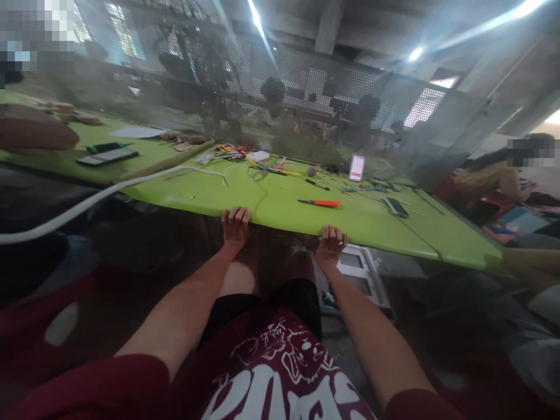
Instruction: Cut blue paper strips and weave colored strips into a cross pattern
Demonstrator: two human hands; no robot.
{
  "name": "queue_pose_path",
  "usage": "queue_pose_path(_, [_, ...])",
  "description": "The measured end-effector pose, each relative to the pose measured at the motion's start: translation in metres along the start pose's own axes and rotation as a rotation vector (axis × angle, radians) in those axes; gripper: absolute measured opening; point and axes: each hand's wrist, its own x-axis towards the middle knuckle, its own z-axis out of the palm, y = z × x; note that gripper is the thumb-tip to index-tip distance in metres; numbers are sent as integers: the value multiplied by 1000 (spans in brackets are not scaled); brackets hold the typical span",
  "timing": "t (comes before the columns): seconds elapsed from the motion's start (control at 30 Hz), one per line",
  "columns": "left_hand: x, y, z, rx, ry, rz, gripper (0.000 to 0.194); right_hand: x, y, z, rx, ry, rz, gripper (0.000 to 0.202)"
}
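Note:
My left hand (237,227) is closed over the front edge of the green table (271,204), its fingertips on the top. Further right, my right hand (331,248) grips the same edge, fingers curled over it. Between and beyond the hands lies a knife with an orange handle (326,203), its dark blade pointing left. A black pen (317,184) rests behind the knife. To the right of these is a dark phone-like device (396,207) lying flat. Under the tabletop, both thumbs are hidden from view.
A white cable (109,191) crosses the left side. Colourful strands (236,153) and a white box (258,156) lie near the perforated screen (280,125), where a lit phone (357,167) leans. Other people sit at right and left. A white frame (365,271) is below the table.

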Motion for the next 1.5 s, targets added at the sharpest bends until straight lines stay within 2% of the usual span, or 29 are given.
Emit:
queue_pose_path(0.1, [-2, 5, -6, 55, 52, -12, 49, 1, -1, -4, -14, -7, -11, 53])
queue_pose_path(0.3, [-4, 12, -20, 112, 72, 78, 53, 3, -2, -13, -53, 6, -59, 50])
queue_pose_path(0.63, [2, 16, -32, 230, 118, 210, 45, 9, -6, -20, -94, 41, -57, 47])
queue_pose_path(0.93, [8, 14, -37, 331, 100, 216, 38, 18, 0, -28, -94, -22, -70, 44])
queue_pose_path(1.13, [8, 12, -39, 378, 76, 204, 36, 15, 5, -24, -87, -68, -99, 43])
queue_pose_path(1.33, [8, 7, -38, 390, 65, 214, 36, 12, 8, -18, -100, -60, -121, 43])
queue_pose_path(1.5, [5, -1, -33, 374, 105, 284, 38, 8, 6, -15, -126, 2, -153, 46])
